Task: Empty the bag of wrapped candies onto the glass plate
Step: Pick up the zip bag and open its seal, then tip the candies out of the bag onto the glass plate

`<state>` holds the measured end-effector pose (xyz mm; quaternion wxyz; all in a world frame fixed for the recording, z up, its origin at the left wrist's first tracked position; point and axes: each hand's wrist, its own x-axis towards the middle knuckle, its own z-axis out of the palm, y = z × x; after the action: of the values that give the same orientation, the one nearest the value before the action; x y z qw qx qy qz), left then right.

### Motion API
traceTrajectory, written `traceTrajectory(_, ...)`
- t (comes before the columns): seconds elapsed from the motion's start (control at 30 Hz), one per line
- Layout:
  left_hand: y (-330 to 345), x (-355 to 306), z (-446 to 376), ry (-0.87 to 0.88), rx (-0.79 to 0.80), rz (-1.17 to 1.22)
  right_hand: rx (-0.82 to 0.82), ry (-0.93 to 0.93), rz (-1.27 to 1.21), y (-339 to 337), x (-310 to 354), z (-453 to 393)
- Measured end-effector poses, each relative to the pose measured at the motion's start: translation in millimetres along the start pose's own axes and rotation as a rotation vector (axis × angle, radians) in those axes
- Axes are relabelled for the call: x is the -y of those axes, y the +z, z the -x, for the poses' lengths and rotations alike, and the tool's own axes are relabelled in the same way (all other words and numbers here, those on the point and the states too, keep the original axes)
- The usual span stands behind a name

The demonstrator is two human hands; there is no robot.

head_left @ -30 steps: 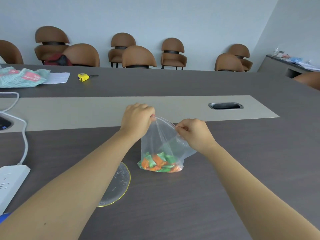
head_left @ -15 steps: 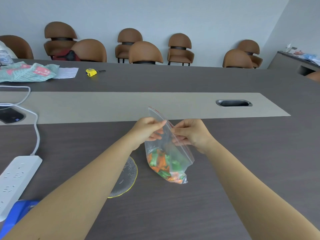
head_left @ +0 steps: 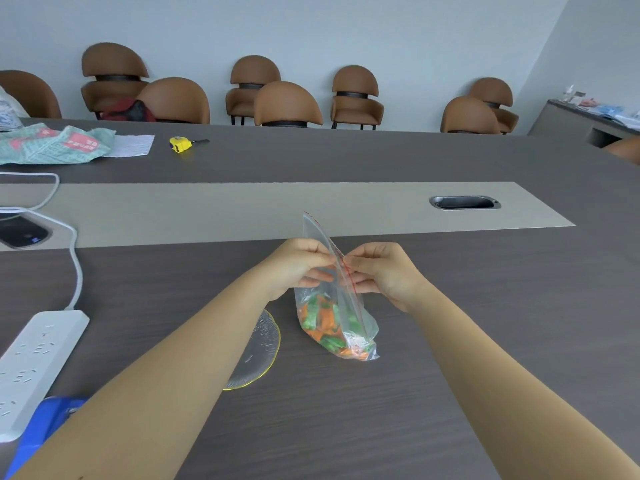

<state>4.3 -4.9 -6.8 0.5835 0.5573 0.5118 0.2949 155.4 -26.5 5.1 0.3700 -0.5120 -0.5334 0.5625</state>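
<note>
Pinching the zip seal of the thin, limp clear zip bag (head_left: 337, 306) between left hand (head_left: 298, 268) and right hand (head_left: 384, 271), the person holds its light, loose wrapped candies (head_left: 323, 323) on the bench (head_left: 485, 323) beside the fragile glass plate (head_left: 258, 351).

White power strip (head_left: 33, 363), phone (head_left: 20, 233), yellow tape measure (head_left: 180, 144), patterned bag (head_left: 52, 143) on grey table (head_left: 485, 306); brown chairs (head_left: 287, 105) behind.

Quantities: two hands, left hand (head_left: 298, 263) and right hand (head_left: 384, 271); one bag (head_left: 334, 306); one glass plate (head_left: 263, 344); one power strip (head_left: 31, 362); eight brown chairs (head_left: 287, 105).
</note>
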Motion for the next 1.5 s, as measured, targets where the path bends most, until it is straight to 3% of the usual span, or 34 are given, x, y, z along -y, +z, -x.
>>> traceTrajectory(0.13, 3, -1, -3, 0.021, -0.030, 0.092, -0.065, -0.009, 0.014, 6, 0, -1)
traceTrajectory(0.37, -16, -6, -13, 0.039, -0.131, 0.244, -0.277, 0.001, -0.180, -11, 7, -9)
traceTrajectory(0.77, -53, -8, -41, 0.038, -0.465, 0.248, -0.585, -0.084, 0.042, -41, 14, -17)
traceTrajectory(1.0, -30, 21, -24, 0.041, -0.204, 0.281, -0.489, -0.088, -0.022, -22, 18, -20)
traceTrajectory(1.13, -7, 46, -16, 0.061, -0.095, 0.165, -0.397, -0.101, -0.131, -8, 21, -18)
traceTrajectory(1.33, 5, 44, -26, 0.094, -0.181, 0.054, -0.290, -0.129, -0.161, 2, 24, -13)
traceTrajectory(1.5, 7, 46, -18, 0.027, -0.186, 0.196, -0.259, -0.186, -0.134, 1, 14, -14)
